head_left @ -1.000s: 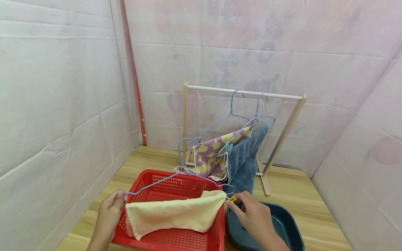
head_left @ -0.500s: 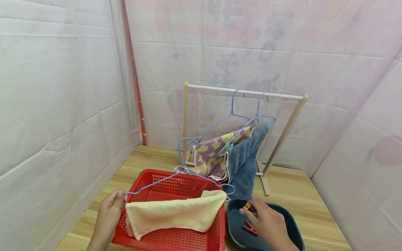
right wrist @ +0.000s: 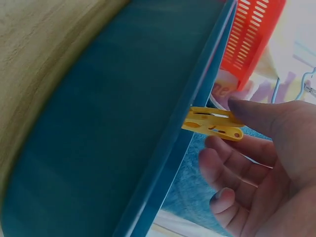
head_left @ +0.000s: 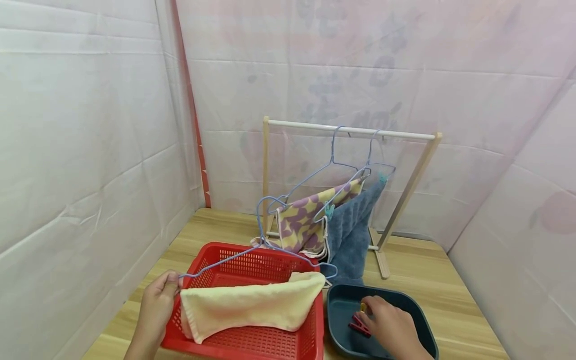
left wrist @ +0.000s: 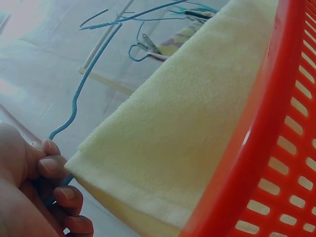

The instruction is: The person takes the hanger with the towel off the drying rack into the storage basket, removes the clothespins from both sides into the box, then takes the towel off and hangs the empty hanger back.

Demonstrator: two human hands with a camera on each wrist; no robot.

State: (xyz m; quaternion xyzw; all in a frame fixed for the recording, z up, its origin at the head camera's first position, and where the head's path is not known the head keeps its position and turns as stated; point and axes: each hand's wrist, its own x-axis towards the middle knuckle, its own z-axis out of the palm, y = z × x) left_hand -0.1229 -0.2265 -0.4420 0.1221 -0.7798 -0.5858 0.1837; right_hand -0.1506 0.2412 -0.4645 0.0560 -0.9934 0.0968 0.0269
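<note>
The left hand (head_left: 157,302) grips the end of a blue wire hanger (head_left: 252,250), with fingers curled around the wire, as the left wrist view shows. It holds the hanger over the red basket (head_left: 270,345). A pale yellow towel (head_left: 252,307) is already folded over the lower bar of this hanger, and most of it hangs above the basket.

The right hand (head_left: 389,325) is inside the dark blue tray (head_left: 423,325), which stands just beside the basket on the wooden table (head_left: 423,270). In the right wrist view a yellow clothespin (right wrist: 213,123) is pinched between the thumb and the fingertips, close to the rim of the tray. A red clothespin (head_left: 357,325) lies in the tray, near the fingers.

At the back stands a small wooden rack (head_left: 351,131). Two more hangers are already on its rail: one carries a purple and yellow cloth (head_left: 301,225) and the other a blue towel (head_left: 351,230). Small teal clips seem to fix them.

I judge that two pieces are finished and the third is about half done: the towel is on the hanger, but I see no pin on it yet, and the hanger is not yet on the rail. What remains, as it seems, is to pin the yellow towel and to hang it beside the others
</note>
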